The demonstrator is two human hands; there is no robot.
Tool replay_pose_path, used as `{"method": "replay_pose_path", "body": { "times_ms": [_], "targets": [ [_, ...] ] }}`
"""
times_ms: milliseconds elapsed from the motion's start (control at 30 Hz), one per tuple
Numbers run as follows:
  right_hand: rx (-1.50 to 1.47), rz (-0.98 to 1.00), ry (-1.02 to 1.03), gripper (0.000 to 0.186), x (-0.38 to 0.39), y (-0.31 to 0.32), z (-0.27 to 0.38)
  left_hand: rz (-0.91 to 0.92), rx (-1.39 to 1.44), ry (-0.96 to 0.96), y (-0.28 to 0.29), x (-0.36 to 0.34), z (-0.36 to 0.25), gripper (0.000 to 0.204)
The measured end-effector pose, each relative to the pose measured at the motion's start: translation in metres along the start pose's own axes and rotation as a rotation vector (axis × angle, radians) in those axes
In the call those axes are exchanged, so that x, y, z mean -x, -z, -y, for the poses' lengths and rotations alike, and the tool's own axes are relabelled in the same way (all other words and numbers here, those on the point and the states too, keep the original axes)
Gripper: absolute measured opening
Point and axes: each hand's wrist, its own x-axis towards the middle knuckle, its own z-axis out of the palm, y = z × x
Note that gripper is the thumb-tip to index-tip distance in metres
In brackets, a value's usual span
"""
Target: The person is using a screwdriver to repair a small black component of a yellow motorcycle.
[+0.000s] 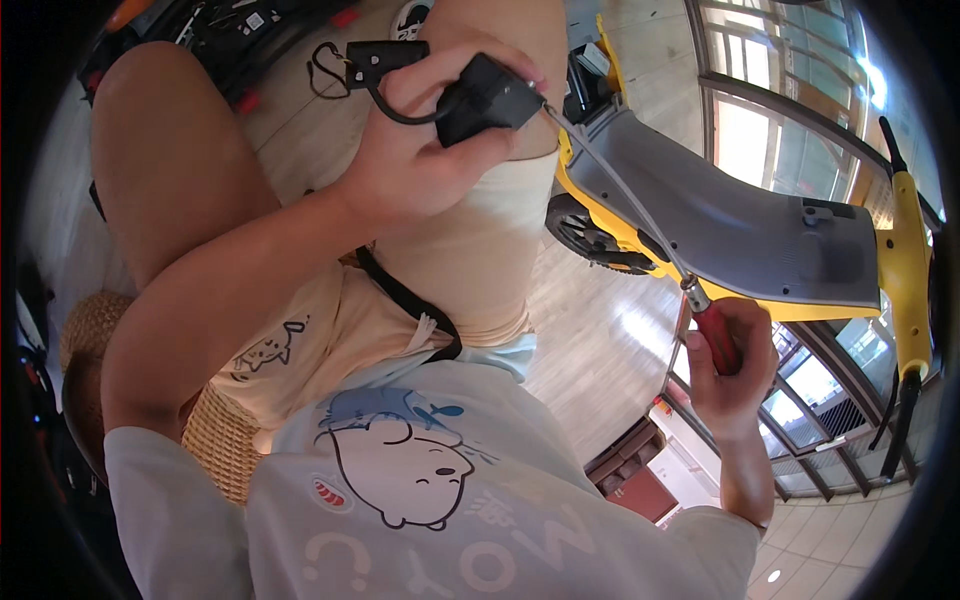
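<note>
My left hand point(425, 165) is wrapped round a black box-shaped part point(488, 100) above my thigh. From this box a thick black cable point(392, 113) loops to a smaller black housing point(372, 66), which sits by the same hand and has a thin looped cord. At the right, my right hand point(735, 375) grips the red handle of a long screwdriver point(713, 335). Its metal shaft slants up and left, and the tip meets the right side of the black box. Whether it sits in a screw is too small to make out.
A yellow and grey scooter point(735, 210) with handlebars stands to the right, its black wheel point(595, 238) behind my knee. Dark machinery point(235, 40) with red parts lies at upper left. Beneath me is a woven wicker seat point(220, 445). Wooden flooring point(590, 335) spreads between.
</note>
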Motion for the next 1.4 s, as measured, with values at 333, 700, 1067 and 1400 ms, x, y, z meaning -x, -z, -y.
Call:
{"method": "replay_pose_path", "body": {
  "times_ms": [333, 700, 1067, 1400],
  "targets": [
    [0.238, 0.087, 0.102, 0.022, -0.028, 0.018, 0.003, -0.082, -0.186, -0.056, 0.000, 0.002, 0.002, 0.037],
    [-1.119, 0.428, -1.052, 0.025, -0.070, 0.038, 0.001, -0.027, -0.245, -0.008, 0.005, -0.001, -0.003, 0.040],
    [0.154, 0.034, -0.003, 0.031, -0.019, 0.016, 0.034, -0.073, 0.017, 0.020, -0.008, 0.003, -0.003, 0.037],
    [0.522, 0.035, 0.300, 0.025, -0.038, 0.020, 0.026, -0.058, -0.142, 0.019, -0.002, -0.002, -0.001, 0.038]
  ]
}}
